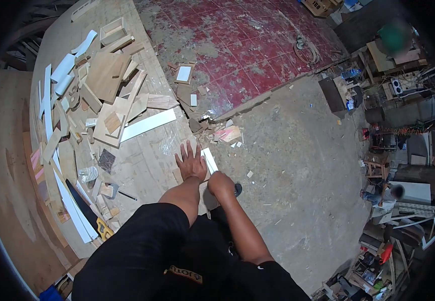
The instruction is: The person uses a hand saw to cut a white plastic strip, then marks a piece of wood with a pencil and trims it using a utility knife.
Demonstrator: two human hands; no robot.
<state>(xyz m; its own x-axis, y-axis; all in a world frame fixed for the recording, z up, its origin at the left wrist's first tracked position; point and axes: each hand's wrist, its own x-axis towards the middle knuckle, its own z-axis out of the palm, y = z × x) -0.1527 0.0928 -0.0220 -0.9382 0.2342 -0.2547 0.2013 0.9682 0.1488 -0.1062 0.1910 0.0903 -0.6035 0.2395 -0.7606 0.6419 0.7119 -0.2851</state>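
Note:
My left hand (pixel 191 161) lies flat with fingers spread on a small wooden piece at the near edge of the big plywood worktop (pixel 147 155). A narrow white strip (pixel 210 160) lies just right of that hand, along the board's edge. My right hand (pixel 221 183) is closed into a fist around a small dark tool (pixel 237 189), of which only a round dark end shows beside the knuckles. Both hands sit close together, right hand lower and to the right.
Wood offcuts, panels and white strips (pixel 149 124) clutter the left of the worktop. A yellow tool (pixel 104 229) lies near its lower edge. Red tiled floor (pixel 237 45) is beyond, dusty concrete (pixel 297 165) to the right, with another person and stacked clutter (pixel 393 195) at the far right.

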